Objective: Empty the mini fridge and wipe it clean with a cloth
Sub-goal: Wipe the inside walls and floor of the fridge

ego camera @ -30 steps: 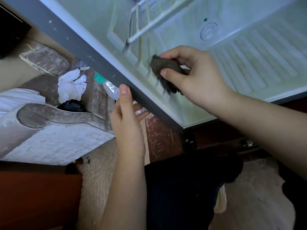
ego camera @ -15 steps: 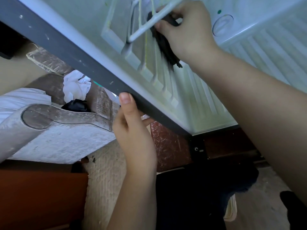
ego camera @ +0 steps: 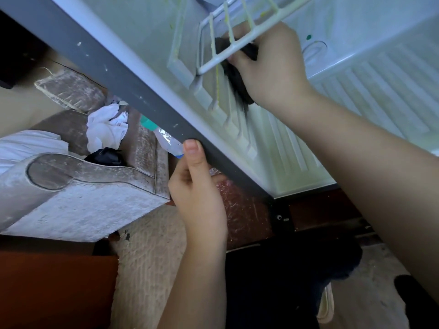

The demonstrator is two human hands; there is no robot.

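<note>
The open mini fridge [ego camera: 370,74] fills the top of the head view, white and ribbed inside, with yellowish stains on its left wall. My right hand [ego camera: 270,70] reaches inside and grips a dark cloth [ego camera: 237,81], pressing it against the left wall just under the white wire shelf [ego camera: 240,27]. My left hand [ego camera: 197,186] holds the grey front edge of the fridge [ego camera: 133,91], thumb on the face and fingers curled behind it.
A grey velvet sofa arm [ego camera: 78,186] stands to the left with a white rag [ego camera: 107,129] and a dark item on it. A clear plastic bottle with a green cap [ego camera: 164,138] pokes out behind the fridge edge. Carpet and a dark garment lie below.
My right hand moved the cloth from the lower part of the left wall up under the wire shelf, then slightly back down. The left hand kept its hold on the fridge edge.
</note>
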